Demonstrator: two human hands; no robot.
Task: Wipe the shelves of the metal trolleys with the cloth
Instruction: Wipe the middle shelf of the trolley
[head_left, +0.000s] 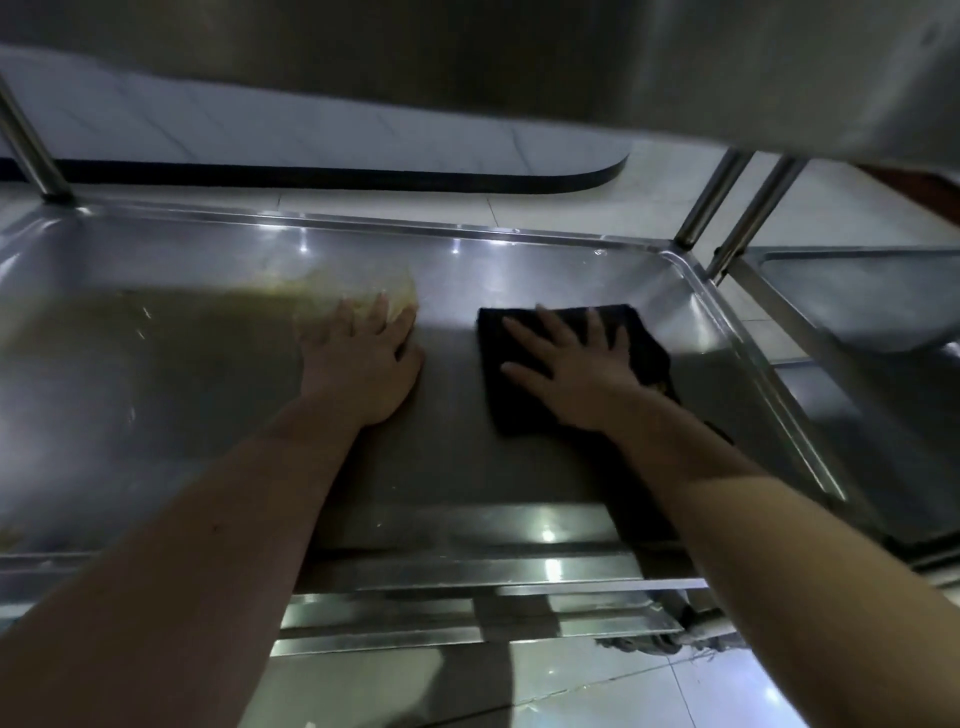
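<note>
Under the trolley's upper tier, on the stainless-steel shelf, the wiping step is in hand. The right hand lies flat on the black cloth, fingers straight and spread, pressing it onto the right half of the shelf, near the right rim but apart from it. The left hand rests on bare metal just left of the cloth without touching it — fingers extended and relaxed, grasping nothing, seemingly bracing. Just beyond its fingertips sits a yellowish patch; whether it is a smear or a reflection I cannot tell. A second trolley stands just beside on the right, neither hand on it.

Judging from this, the task is only partway along — the cloth covers a small part of this shelf, and the left half and the far corners look yet to be wiped. The next move likely calls for sliding the flat palm leftward with steady pressure toward the yellowish patch, lifting the left hand out of the way, then following the raised rim into the corners, where grime would collect.
</note>
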